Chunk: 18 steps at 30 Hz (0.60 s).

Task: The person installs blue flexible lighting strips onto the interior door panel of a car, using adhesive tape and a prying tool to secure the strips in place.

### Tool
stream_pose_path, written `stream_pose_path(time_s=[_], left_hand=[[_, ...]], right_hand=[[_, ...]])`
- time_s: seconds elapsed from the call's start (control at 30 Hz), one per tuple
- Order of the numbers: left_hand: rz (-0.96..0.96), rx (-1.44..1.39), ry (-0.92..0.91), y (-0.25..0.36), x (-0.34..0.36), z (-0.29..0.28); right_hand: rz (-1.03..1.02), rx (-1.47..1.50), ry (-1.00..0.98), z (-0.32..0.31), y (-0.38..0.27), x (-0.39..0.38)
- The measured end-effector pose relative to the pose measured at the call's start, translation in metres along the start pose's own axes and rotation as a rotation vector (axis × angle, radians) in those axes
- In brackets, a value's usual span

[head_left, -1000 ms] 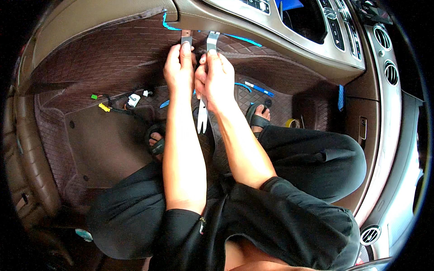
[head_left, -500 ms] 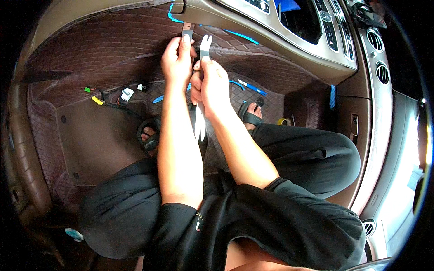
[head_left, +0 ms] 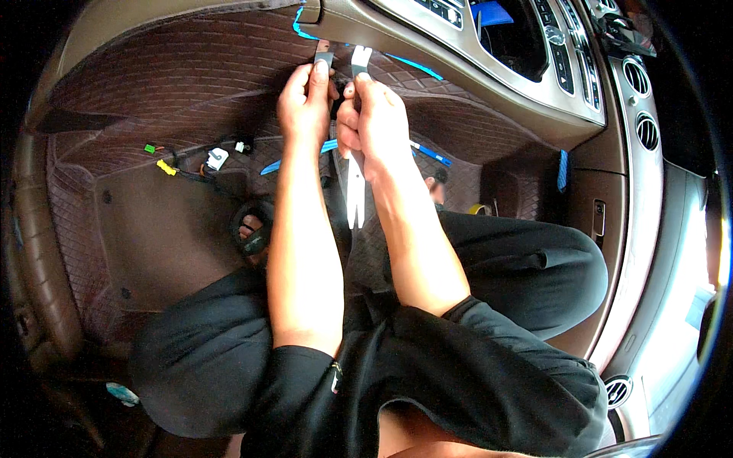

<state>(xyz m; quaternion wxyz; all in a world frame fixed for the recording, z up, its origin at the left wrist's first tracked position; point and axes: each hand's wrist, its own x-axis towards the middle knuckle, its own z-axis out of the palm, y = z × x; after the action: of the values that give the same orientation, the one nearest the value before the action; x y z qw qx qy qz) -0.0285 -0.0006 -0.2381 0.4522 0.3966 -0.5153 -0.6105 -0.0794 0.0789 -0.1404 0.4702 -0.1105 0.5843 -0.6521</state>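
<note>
My left hand (head_left: 304,103) is closed on a flat metal pry bar (head_left: 324,58), thumb on top. The upper end of that bar reaches the lower edge of the brown dashboard panel (head_left: 363,27); whether it sits in the gap I cannot tell. Just to the right, my right hand (head_left: 379,114) grips a silver forked trim removal tool (head_left: 355,191) by its middle. One bent, notched end points up close under the panel edge, while the long two-pronged end hangs below my fist. Blue tape (head_left: 304,29) lines the panel's corner beside the left bar.
Loose wiring with a yellow connector (head_left: 166,167) and a white connector (head_left: 217,159) lies on the quilted floor mat (head_left: 172,244). Long blue pry tools (head_left: 294,158) rest there beyond my sandalled feet. A yellow tape roll (head_left: 478,209) is by my right knee. A strip of blue tape (head_left: 563,169) hangs at right.
My right hand has moved up and to the right, bringing the forked tip nearer the panel edge. My left hand keeps its grip on the bar. The view has shifted slightly.
</note>
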Motion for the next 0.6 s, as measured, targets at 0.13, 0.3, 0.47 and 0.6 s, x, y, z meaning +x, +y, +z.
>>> stream_pose_path(time_s=[0.13, 0.3, 0.47, 0.6], left_hand=[[-0.025, 0.029, -0.054, 0.000, 0.000, -0.002], [0.045, 0.037, -0.010, -0.005, 0.004, -0.002], [-0.039, -0.052, -0.075, 0.004, -0.002, 0.003], [-0.056, -0.033, -0.078, 0.007, -0.008, 0.004]], right_hand=[[-0.086, 0.066, -0.032, -0.006, 0.019, 0.009], [-0.067, 0.066, 0.026, 0.006, 0.019, 0.004], [-0.101, -0.092, 0.012, -0.022, 0.041, -0.008], [-0.348, -0.448, 0.168, -0.053, 0.111, 0.003]])
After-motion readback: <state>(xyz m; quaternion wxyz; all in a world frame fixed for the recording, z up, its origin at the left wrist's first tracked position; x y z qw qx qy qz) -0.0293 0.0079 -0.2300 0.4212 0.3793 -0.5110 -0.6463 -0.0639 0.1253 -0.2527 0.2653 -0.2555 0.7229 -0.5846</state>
